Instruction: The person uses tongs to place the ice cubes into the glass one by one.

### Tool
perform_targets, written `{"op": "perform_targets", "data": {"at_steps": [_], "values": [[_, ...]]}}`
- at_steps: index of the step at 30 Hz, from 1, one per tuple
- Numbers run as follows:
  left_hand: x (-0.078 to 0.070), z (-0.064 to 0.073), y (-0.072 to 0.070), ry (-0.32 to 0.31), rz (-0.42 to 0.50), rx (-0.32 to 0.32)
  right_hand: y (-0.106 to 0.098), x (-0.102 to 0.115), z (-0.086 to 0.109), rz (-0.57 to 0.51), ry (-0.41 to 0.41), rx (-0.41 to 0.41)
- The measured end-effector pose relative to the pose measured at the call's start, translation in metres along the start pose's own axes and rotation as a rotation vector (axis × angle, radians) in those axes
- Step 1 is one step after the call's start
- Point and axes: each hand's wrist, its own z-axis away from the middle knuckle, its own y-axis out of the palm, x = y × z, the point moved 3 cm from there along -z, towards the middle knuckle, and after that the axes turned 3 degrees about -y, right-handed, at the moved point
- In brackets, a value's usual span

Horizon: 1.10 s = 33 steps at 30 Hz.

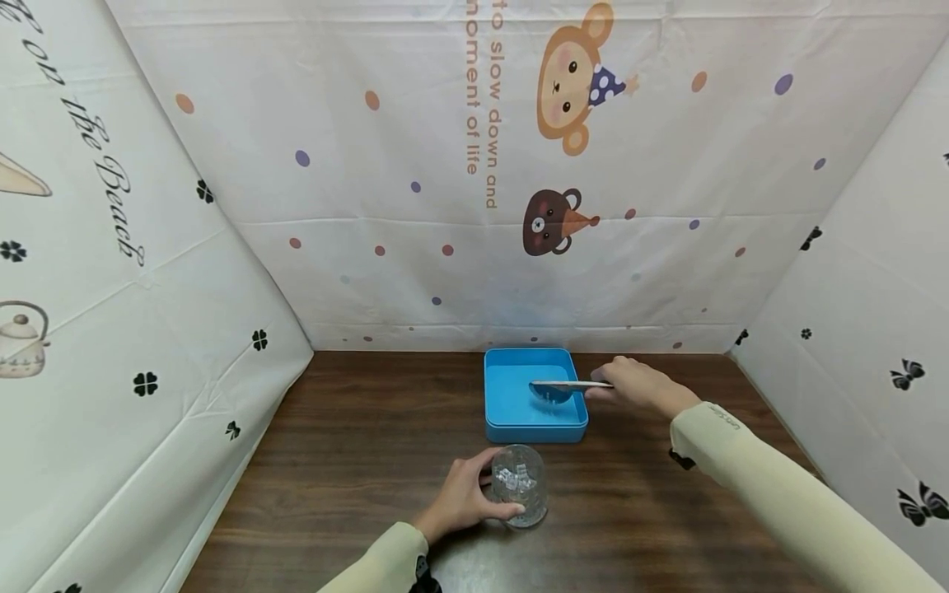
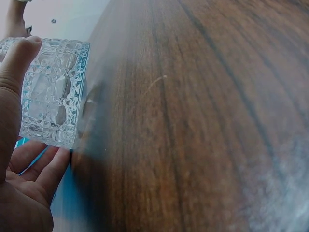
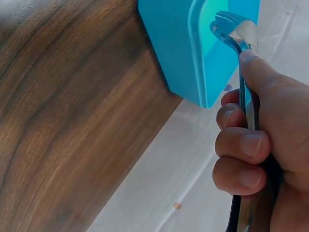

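Note:
My left hand point(image 1: 463, 498) holds a clear cut-glass cup point(image 1: 519, 490) at the near middle of the table, thumb on one side and fingers on the other. Bright glints show through its mouth. In the left wrist view the raised pattern of its wall is plain. Farther off, my right hand point(image 1: 639, 385) grips metal tongs point(image 3: 245, 96), fingers curled round both arms and thumb near the head. The tongs' toothed tip reaches over the inside of a blue box point(image 1: 535, 433). Whether the tips hold anything, I cannot tell.
The box, shallow and square with rounded corners, stands by the back edge of the dark wooden table point(image 1: 371, 445), just beyond the cup. White printed sheets point(image 1: 415, 272) hang behind the table and along both sides.

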Motion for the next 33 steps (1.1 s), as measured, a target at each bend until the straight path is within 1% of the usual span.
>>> {"op": "perform_targets", "data": {"at_steps": [8,14,18,24,33], "values": [[0.001,0.0,0.001,0.009,-0.001,0.002,-0.012,0.008,0.011,-0.026,-0.034,-0.119],[0.0,0.001,0.001,-0.013,0.009,0.006,-0.023,0.016,0.022,-0.034,-0.03,-0.175],[0.0,0.002,0.001,-0.011,0.014,0.005,-0.031,0.022,0.028,-0.015,-0.047,-0.221],[0.0,0.001,0.001,-0.013,0.013,0.002,-0.035,0.026,0.033,0.017,-0.067,-0.246],[0.0,0.001,0.001,0.003,0.007,0.003,-0.033,0.03,0.037,-0.012,-0.089,-0.271]]}}
